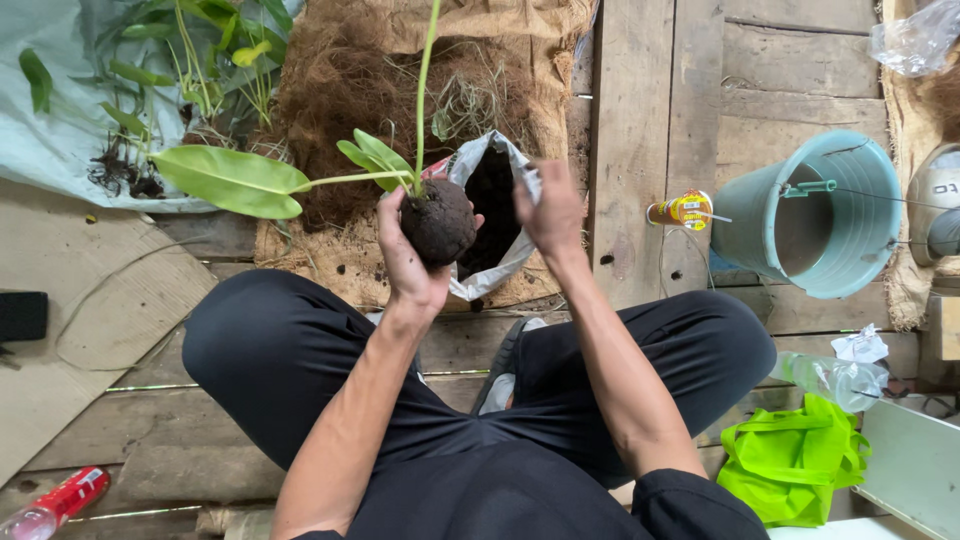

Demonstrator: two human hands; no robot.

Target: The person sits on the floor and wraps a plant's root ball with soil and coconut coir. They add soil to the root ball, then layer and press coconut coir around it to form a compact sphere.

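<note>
My left hand [405,262] is shut on a dark round soil ball [440,220] with a green plant growing from it; a long leaf [232,180] reaches left and a thin stem [425,85] rises upward. My right hand [548,208] is at the rim of a white plastic bag of dark soil [492,205], fingers curled against its edge, just right of the ball. I sit cross-legged in black trousers [270,345] on a wooden plank floor.
Brown coconut fibre on burlap [345,80] lies behind the bag. More green plants rest on a pale sheet [60,130] at upper left. A teal bucket [815,215], a small yellow spool [682,210], a plastic bottle [830,378], a lime-green bag [790,460] and a red can [60,500] lie around.
</note>
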